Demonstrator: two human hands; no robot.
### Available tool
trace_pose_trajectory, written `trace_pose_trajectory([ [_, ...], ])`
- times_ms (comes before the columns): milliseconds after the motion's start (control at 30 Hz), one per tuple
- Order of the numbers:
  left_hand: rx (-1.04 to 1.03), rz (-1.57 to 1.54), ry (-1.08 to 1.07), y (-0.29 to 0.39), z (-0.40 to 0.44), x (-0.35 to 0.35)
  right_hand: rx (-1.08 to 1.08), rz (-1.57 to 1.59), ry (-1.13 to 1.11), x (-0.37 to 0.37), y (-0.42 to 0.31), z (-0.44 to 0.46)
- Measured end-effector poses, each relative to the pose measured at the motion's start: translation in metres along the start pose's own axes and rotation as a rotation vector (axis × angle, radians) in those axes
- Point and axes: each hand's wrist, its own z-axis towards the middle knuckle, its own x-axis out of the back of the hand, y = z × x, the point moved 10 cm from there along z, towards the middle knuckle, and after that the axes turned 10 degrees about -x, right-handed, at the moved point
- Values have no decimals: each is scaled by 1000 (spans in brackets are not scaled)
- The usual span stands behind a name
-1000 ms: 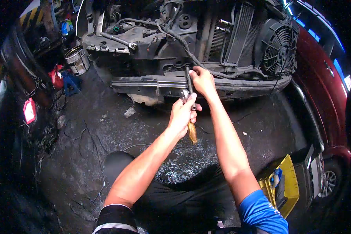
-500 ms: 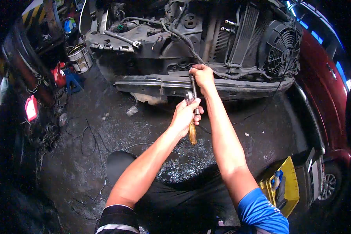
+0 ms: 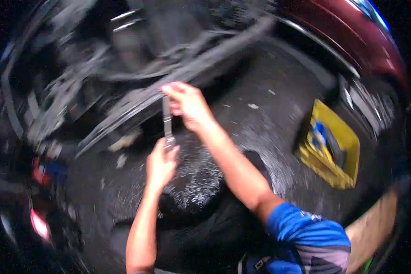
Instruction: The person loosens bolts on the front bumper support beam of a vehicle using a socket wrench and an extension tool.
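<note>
My left hand (image 3: 160,164) is closed round the lower end of a socket wrench, at what looks like its ratchet head (image 3: 170,144). The long metal extension (image 3: 167,121) points up, away from me. My right hand (image 3: 189,107) pinches its upper end with thumb and fingers, which hide the tip. Motion blur softens the tool's details, and the handle cannot be made out. Just beyond my right hand runs the dark bumper beam (image 3: 214,57) of a stripped car front, with the tool apart from it or overlapping it in view; I cannot tell which.
A yellow container (image 3: 335,150) with blue and dark items in it stands on the floor at right. Behind it is a dark red car (image 3: 342,36). Light scraps (image 3: 253,106) lie on the dark floor. A pink-red object (image 3: 40,224) is at lower left.
My view has swung to the right, so the car front now lies tilted at upper left. Both hands have drawn the socket wrench back from the car front.
</note>
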Motion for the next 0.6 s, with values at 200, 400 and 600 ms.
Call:
trace_pose_trajectory([
  [200, 48, 78, -319, 32, -14, -45, 258, 390, 481, 224, -14, -58],
  [400, 50, 109, -415, 49, -25, -52, 198, 497, 972, 521, 115, -244],
  [600, 82, 118, -474, 30, -25, -55, 276, 185, 1307, 634, 36, -413],
])
